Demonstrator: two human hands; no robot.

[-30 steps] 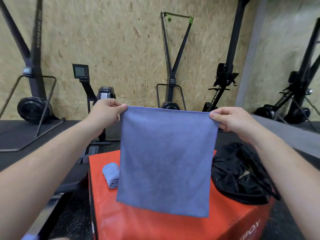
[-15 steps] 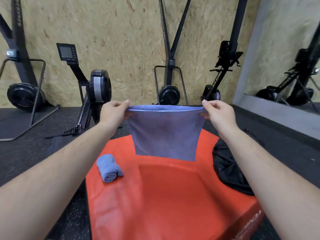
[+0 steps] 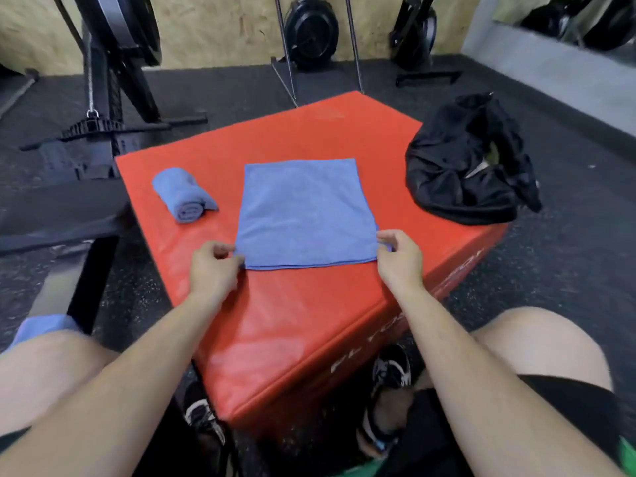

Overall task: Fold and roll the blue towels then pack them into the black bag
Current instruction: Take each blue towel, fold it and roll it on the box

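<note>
Surface: a red plyo box [image 3: 292,321] serves as the table.
Folded towel: a blue folded towel [image 3: 306,211] is laid flat on the middle of the box; doubled layers are seen at its near edge.
Left hand: the left hand [image 3: 213,266] is pinched on the near left corner of the folded towel.
Right hand: the right hand [image 3: 399,259] is pinched on the near right corner; the hands are kept apart by the towel's width.
Rolled towel: a rolled towel [image 3: 182,194] lies left of the folded towel, apart from it.
Black bag: the black bag [image 3: 464,166] is slumped at the box's right edge, its mouth crumpled.
Stage (judged): rolling is not yet begun and nothing is seen packed.
Risk, layers: if the corners are released unevenly, the layers may be shifted and a skewed roll produced.
Risk, roll: a slack start is likely to unwind.
Risk, bag: the collapsed mouth may block entry, and the bag may be pushed off the edge.
</note>
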